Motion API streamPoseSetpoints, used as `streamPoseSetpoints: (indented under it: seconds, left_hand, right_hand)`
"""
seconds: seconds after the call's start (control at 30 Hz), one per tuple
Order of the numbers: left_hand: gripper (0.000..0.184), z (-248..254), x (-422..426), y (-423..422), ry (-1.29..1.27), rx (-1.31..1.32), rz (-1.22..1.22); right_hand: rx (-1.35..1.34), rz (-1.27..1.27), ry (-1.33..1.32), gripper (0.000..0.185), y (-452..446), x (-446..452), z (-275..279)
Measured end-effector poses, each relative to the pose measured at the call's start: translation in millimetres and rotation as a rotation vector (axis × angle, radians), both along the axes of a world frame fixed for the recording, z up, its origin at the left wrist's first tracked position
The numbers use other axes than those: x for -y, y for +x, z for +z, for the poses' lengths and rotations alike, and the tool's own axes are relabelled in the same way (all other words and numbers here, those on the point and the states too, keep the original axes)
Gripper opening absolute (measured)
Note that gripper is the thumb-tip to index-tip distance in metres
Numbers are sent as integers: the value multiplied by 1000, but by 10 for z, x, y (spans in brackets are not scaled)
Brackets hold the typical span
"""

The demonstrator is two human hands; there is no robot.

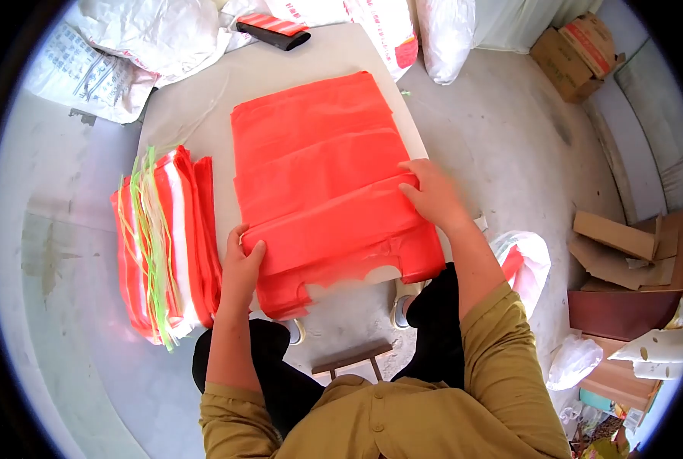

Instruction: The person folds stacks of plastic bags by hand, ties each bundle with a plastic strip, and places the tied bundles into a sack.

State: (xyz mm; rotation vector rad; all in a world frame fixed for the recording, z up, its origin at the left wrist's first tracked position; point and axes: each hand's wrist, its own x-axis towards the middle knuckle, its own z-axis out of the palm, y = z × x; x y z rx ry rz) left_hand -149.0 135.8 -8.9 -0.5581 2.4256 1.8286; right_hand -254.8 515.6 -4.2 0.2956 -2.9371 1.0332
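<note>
Red plastic bags [318, 153] lie in overlapping layers on the table, their near end showing cut-out handle shapes and hanging over the front edge. My left hand [242, 264] grips the left side of the nearest layer, thumb on top. At the opposite side, my right hand [433, 195] holds the edge of the same layer between thumb and fingers. Some fingertips of both hands are hidden by the plastic. Left of my left hand sits a thick folded stack of red and white plastic bags [203, 229], with green and yellow ties [154, 252] draped across it.
A black object with a red-striped top [274, 30] rests at the far end of the table [184, 115]. White sacks [154, 38] crowd behind it. On the right floor are cardboard boxes [624, 252] and a white bag with red inside [536, 256]. A stool [353, 358] stands below me.
</note>
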Motion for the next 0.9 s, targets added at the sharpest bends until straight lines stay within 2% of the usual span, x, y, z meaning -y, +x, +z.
streamPoseSetpoints:
  seconds: [0.1, 0.2, 0.27, 0.4, 0.47, 0.6, 0.73, 0.83, 0.9]
  left_hand:
    - [49, -33, 21, -7, -19, 30, -9]
    - [47, 59, -4, -20, -73, 76, -1]
    - [46, 9, 27, -16, -67, 45, 16]
    - [46, 50, 64, 6, 53, 82, 35]
    - [46, 5, 92, 4, 16, 90, 16]
    - [47, 12, 82, 19, 21, 82, 5]
    - [48, 122, -6, -2, -19, 133, 25]
    - [48, 18, 12, 16, -61, -6, -45]
    - [46, 18, -18, 30, 58, -52, -12]
  right_hand:
    - [74, 12, 85, 37, -14, 55, 4]
    - [21, 61, 127, 35, -34, 7, -31]
    - [62, 34, 15, 35, -73, -144, -109]
    - [376, -96, -325, 37, 12, -308, 244]
    - [451, -56, -309, 41, 5, -421, 204]
    - [555, -7, -211, 46, 87, -311, 490]
    - [438, 32, -94, 51, 70, -340, 298]
    - [317, 108, -23, 53, 77, -305, 149]
    - [337, 141, -46, 55, 102, -285, 201]
